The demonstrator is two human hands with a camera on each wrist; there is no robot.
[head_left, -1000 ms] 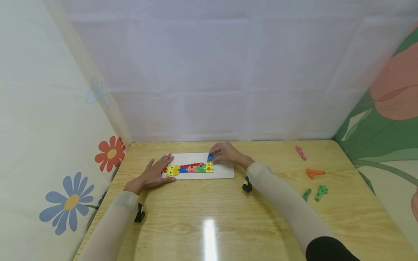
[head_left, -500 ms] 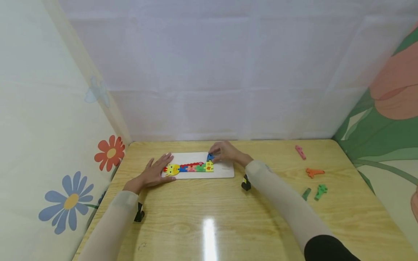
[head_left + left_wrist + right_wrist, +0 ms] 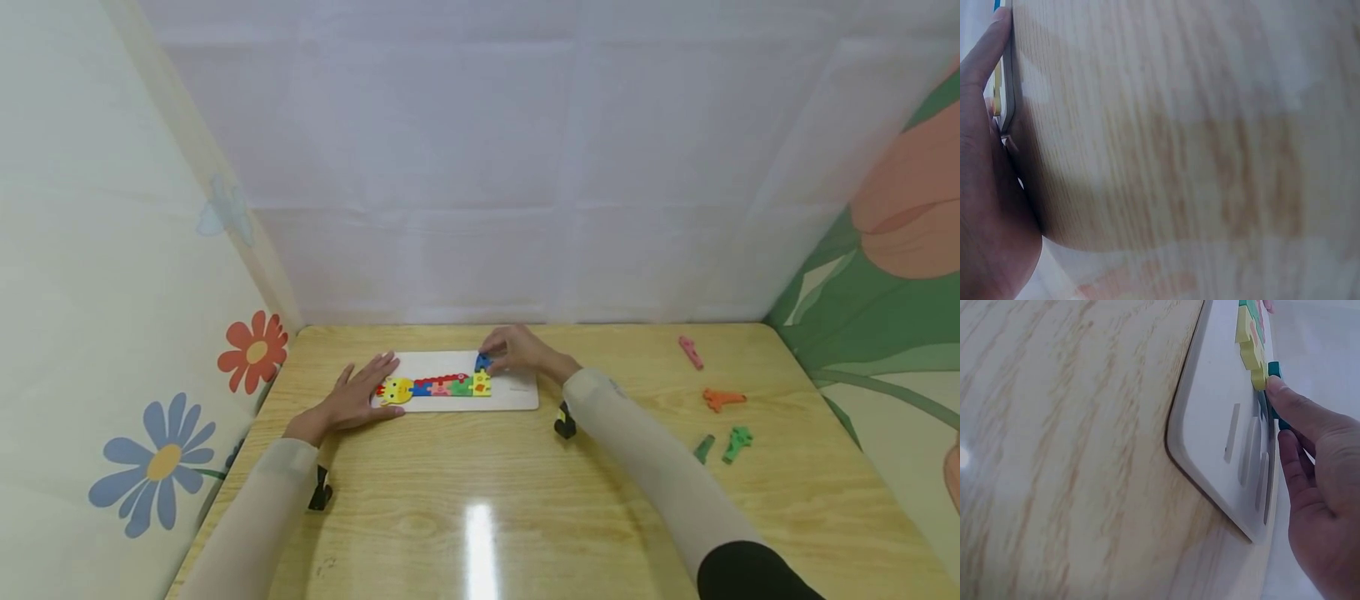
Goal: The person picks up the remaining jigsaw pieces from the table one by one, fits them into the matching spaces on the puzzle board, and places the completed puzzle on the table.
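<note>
Tabletop (image 3: 420, 483) of pale wood carries a white board (image 3: 435, 362) near its far edge. Compared with one second ago, almost nothing is changed: board and both hands keep their places, so I judge that the work on the blue piece (image 3: 482, 363) is not finished. The board looks flat, with rounded corners and narrow grooves (image 3: 1250, 450); on it lies a giraffe (image 3: 441, 388), its yellow head at left, its neck of joined bright pieces. Left hand (image 3: 354, 398) rests on the left end, fingers spread, gripping nothing. Right hand (image 3: 525, 350) pinches the blue piece between thumb and fingers, beside the yellow piece (image 3: 482, 385), toward the board's far side. Whether it sits fully down, I cannot tell. Well apart, at right, lie an orange piece (image 3: 723, 399), a green piece (image 3: 738, 443), a pink piece (image 3: 691, 352) and a dark green piece (image 3: 704, 448).
</note>
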